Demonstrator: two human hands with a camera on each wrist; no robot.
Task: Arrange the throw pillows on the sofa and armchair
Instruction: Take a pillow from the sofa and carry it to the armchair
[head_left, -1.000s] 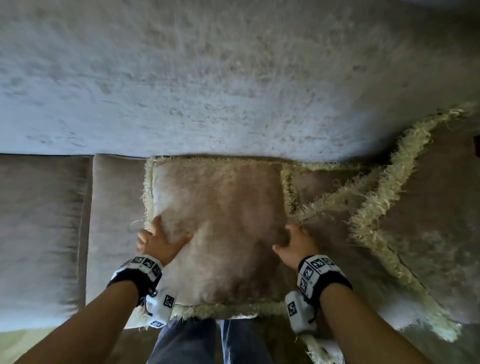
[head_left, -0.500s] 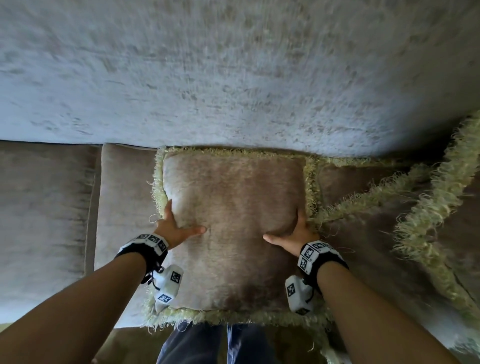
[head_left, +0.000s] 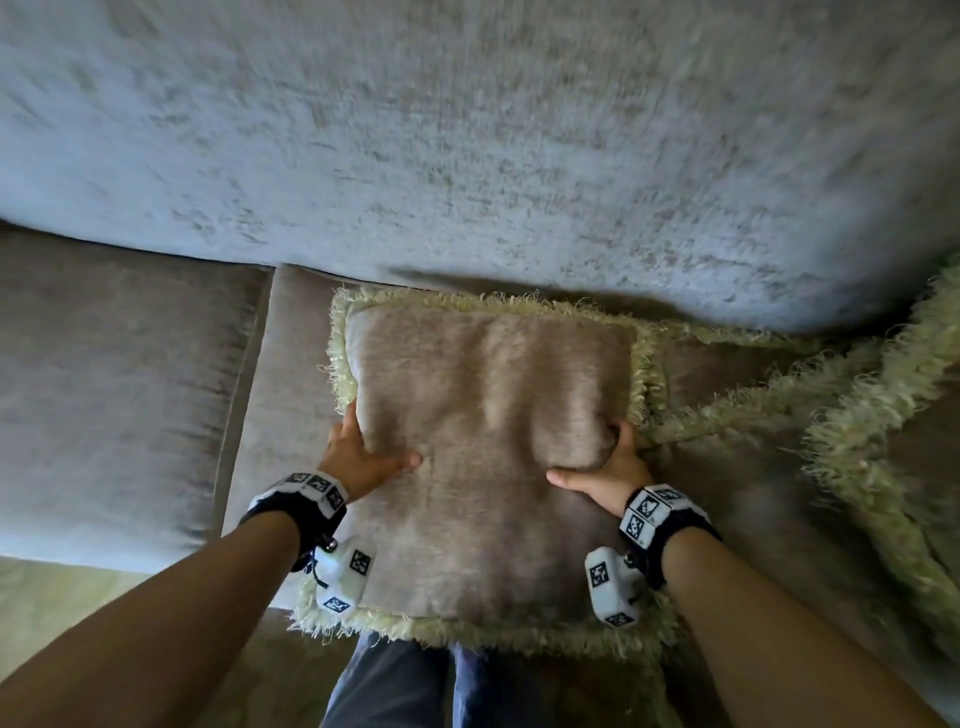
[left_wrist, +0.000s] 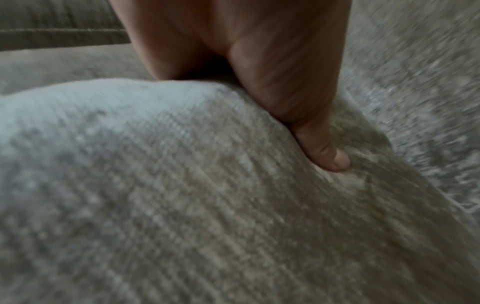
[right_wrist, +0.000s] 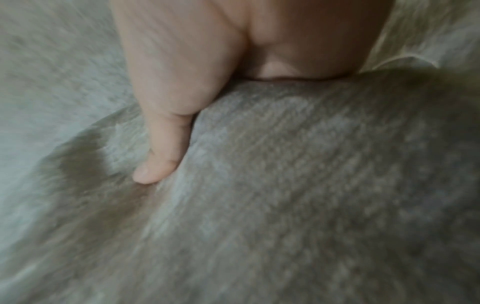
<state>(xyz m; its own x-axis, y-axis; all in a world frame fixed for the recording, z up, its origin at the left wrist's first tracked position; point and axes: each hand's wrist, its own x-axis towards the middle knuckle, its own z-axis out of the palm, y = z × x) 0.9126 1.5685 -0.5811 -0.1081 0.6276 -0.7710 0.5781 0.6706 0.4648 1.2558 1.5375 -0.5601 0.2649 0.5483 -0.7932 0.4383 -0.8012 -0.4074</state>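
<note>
On sofa (head_left: 156, 374), both hands' grip seemingly clamping pillow (head_left: 488, 467)

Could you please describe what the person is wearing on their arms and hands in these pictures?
Both forearms are bare, with no sleeves in view, and both hands are ungloved. Each wrist carries a black band topped with white blocks printed with black square markers. A small white boxy unit bearing the same kind of markers hangs under each wrist, one on the left and one on the right.

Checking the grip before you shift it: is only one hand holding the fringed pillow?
No: the left hand and the right hand each grip a side of the fringed pillow, thumbs pressed into its front.
</note>
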